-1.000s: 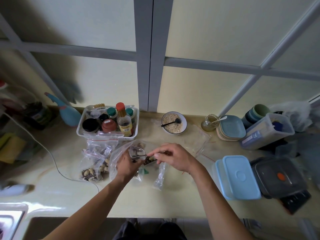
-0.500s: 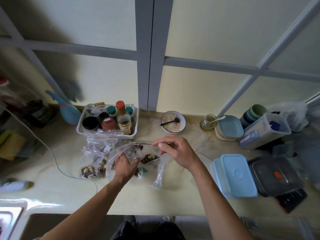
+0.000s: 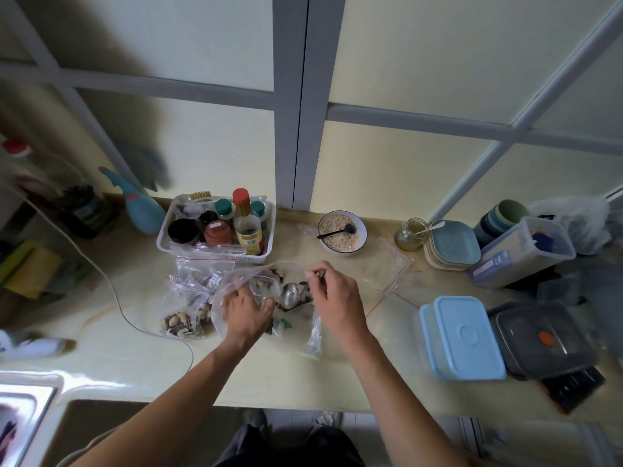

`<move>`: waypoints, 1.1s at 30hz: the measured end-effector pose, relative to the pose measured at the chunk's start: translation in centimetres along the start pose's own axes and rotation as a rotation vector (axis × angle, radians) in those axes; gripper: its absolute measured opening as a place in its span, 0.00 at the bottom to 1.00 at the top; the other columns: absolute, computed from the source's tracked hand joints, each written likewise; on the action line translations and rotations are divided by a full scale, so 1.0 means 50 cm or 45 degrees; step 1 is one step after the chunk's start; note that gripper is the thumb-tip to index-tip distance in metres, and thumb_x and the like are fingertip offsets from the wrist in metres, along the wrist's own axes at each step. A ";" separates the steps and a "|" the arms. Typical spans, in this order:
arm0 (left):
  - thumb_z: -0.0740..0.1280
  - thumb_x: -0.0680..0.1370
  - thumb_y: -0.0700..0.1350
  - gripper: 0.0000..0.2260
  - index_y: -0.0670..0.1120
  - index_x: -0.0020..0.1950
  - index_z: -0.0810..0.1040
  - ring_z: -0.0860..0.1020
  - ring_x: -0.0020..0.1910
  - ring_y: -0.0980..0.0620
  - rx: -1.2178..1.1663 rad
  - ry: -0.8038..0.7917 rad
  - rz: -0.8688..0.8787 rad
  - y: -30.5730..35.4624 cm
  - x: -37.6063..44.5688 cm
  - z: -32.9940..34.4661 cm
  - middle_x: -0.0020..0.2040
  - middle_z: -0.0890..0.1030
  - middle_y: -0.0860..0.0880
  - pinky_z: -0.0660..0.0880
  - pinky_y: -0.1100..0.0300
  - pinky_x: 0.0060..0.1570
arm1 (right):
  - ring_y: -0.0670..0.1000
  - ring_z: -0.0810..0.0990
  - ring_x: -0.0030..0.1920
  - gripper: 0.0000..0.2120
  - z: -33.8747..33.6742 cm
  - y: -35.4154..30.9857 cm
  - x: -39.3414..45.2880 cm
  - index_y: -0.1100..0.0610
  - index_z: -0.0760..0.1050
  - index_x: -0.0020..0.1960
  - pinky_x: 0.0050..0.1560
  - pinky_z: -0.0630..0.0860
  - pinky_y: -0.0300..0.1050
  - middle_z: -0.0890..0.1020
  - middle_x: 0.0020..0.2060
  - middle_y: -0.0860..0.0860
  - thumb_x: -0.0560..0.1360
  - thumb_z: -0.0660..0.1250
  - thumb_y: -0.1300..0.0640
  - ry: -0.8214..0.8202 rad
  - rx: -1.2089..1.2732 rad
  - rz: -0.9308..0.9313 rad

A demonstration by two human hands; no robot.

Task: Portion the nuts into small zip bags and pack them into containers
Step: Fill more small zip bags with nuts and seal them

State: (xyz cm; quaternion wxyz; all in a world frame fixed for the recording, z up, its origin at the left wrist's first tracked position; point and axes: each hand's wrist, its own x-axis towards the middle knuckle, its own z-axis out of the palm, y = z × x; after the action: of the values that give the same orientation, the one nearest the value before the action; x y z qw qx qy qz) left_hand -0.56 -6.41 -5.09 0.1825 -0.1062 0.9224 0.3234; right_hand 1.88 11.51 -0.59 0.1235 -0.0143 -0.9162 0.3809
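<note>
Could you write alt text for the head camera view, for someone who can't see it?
Seen from above, a person's right hand holds a metal spoon over a large clear bag of nuts, which the left hand grips, on a yellow counter. Filled small zip bags lie to the left; a blue lidded container sits to the right.

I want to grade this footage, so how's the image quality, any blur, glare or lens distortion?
Head view: wide-angle bending bows the window frame and counter edge; edges are soft, the bottle at far left smeared; glare on the sink rim; hands and the metal spoon at centre fairly sharp; soft daylight, faint shadows.
</note>
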 end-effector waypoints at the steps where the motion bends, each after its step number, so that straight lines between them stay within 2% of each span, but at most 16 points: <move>1: 0.58 0.71 0.59 0.40 0.36 0.76 0.58 0.65 0.71 0.36 -0.014 0.005 0.008 0.001 -0.002 -0.002 0.70 0.70 0.33 0.57 0.46 0.73 | 0.48 0.78 0.32 0.09 0.013 0.000 -0.005 0.53 0.75 0.49 0.35 0.76 0.47 0.80 0.32 0.46 0.83 0.61 0.50 -0.029 0.000 -0.004; 4: 0.64 0.77 0.55 0.34 0.38 0.77 0.59 0.64 0.72 0.36 -0.030 0.007 0.044 0.004 -0.011 -0.004 0.71 0.69 0.34 0.58 0.46 0.72 | 0.46 0.83 0.34 0.06 0.044 0.003 -0.017 0.52 0.74 0.50 0.39 0.79 0.47 0.82 0.35 0.47 0.84 0.61 0.51 -0.093 0.099 0.081; 6: 0.67 0.79 0.52 0.32 0.39 0.77 0.60 0.63 0.73 0.38 0.000 0.001 0.046 0.000 -0.011 -0.006 0.72 0.69 0.35 0.57 0.47 0.73 | 0.43 0.84 0.36 0.05 0.059 0.011 -0.025 0.52 0.75 0.52 0.42 0.81 0.44 0.82 0.38 0.45 0.84 0.61 0.55 -0.083 0.217 0.223; 10: 0.60 0.75 0.61 0.32 0.39 0.70 0.70 0.68 0.70 0.39 0.020 -0.088 0.004 -0.015 -0.006 -0.012 0.68 0.74 0.37 0.61 0.48 0.70 | 0.44 0.86 0.46 0.08 0.080 0.045 -0.031 0.44 0.75 0.55 0.53 0.83 0.51 0.85 0.45 0.48 0.86 0.57 0.51 -0.097 0.559 0.622; 12: 0.57 0.71 0.63 0.34 0.40 0.68 0.72 0.69 0.68 0.39 0.024 -0.080 -0.005 -0.021 -0.005 -0.012 0.66 0.76 0.37 0.64 0.49 0.69 | 0.44 0.85 0.52 0.07 0.079 0.056 -0.033 0.41 0.75 0.59 0.55 0.80 0.45 0.85 0.50 0.45 0.85 0.59 0.49 -0.194 0.527 0.611; 15: 0.57 0.71 0.62 0.34 0.40 0.68 0.72 0.68 0.69 0.39 0.027 -0.065 -0.002 -0.019 -0.008 -0.012 0.67 0.75 0.38 0.63 0.49 0.69 | 0.44 0.81 0.59 0.13 0.078 0.059 -0.036 0.44 0.75 0.67 0.55 0.75 0.37 0.83 0.58 0.43 0.84 0.60 0.51 -0.352 0.453 0.573; 17: 0.58 0.73 0.61 0.32 0.39 0.67 0.73 0.69 0.68 0.39 0.022 -0.064 -0.006 -0.012 -0.011 -0.016 0.67 0.75 0.37 0.64 0.49 0.68 | 0.46 0.78 0.65 0.15 0.090 0.062 -0.038 0.43 0.74 0.70 0.58 0.72 0.36 0.80 0.65 0.44 0.85 0.58 0.50 -0.428 0.448 0.590; 19: 0.64 0.77 0.57 0.25 0.37 0.62 0.74 0.72 0.65 0.39 0.033 -0.031 0.010 -0.005 -0.013 -0.021 0.63 0.77 0.36 0.66 0.50 0.65 | 0.48 0.76 0.67 0.16 0.103 0.067 -0.038 0.44 0.74 0.71 0.60 0.70 0.38 0.77 0.68 0.47 0.86 0.56 0.48 -0.417 0.378 0.611; 21: 0.67 0.78 0.51 0.19 0.36 0.58 0.75 0.75 0.60 0.40 0.021 0.033 0.034 0.003 -0.013 -0.024 0.58 0.79 0.36 0.69 0.51 0.61 | 0.51 0.77 0.65 0.17 0.106 0.071 -0.032 0.48 0.77 0.68 0.62 0.72 0.41 0.78 0.66 0.50 0.85 0.56 0.48 -0.280 0.212 0.629; 23: 0.67 0.77 0.48 0.15 0.36 0.56 0.77 0.77 0.56 0.40 -0.004 0.106 0.057 0.018 -0.016 -0.029 0.54 0.81 0.38 0.71 0.52 0.57 | 0.52 0.78 0.64 0.16 0.098 0.074 -0.020 0.50 0.79 0.64 0.67 0.72 0.50 0.80 0.62 0.50 0.85 0.56 0.49 -0.153 0.009 0.554; 26: 0.67 0.76 0.46 0.14 0.35 0.53 0.78 0.79 0.54 0.38 -0.031 0.207 0.084 0.052 -0.024 -0.038 0.51 0.82 0.36 0.72 0.52 0.55 | 0.51 0.75 0.66 0.15 0.066 0.062 0.011 0.50 0.79 0.62 0.73 0.64 0.60 0.80 0.62 0.48 0.85 0.55 0.51 -0.099 -0.224 0.441; 30: 0.67 0.76 0.45 0.17 0.33 0.57 0.76 0.78 0.56 0.36 -0.037 0.301 0.115 0.103 -0.041 -0.049 0.54 0.81 0.34 0.72 0.50 0.56 | 0.55 0.79 0.59 0.19 0.022 0.044 0.063 0.53 0.79 0.58 0.68 0.70 0.63 0.82 0.54 0.52 0.84 0.50 0.51 0.035 -0.412 0.333; 33: 0.67 0.76 0.45 0.18 0.33 0.59 0.75 0.78 0.56 0.36 -0.023 0.288 0.134 0.119 -0.045 -0.047 0.55 0.81 0.35 0.72 0.50 0.56 | 0.57 0.80 0.54 0.21 -0.002 0.038 0.084 0.54 0.81 0.58 0.62 0.75 0.57 0.82 0.49 0.53 0.83 0.50 0.50 0.093 -0.490 0.295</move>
State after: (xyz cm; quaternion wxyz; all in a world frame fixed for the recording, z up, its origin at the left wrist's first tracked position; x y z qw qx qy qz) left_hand -0.99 -3.17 0.86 0.0593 -0.0951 0.9385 0.3266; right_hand -2.28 13.42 -0.93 0.1071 -0.1566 -0.9591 0.2100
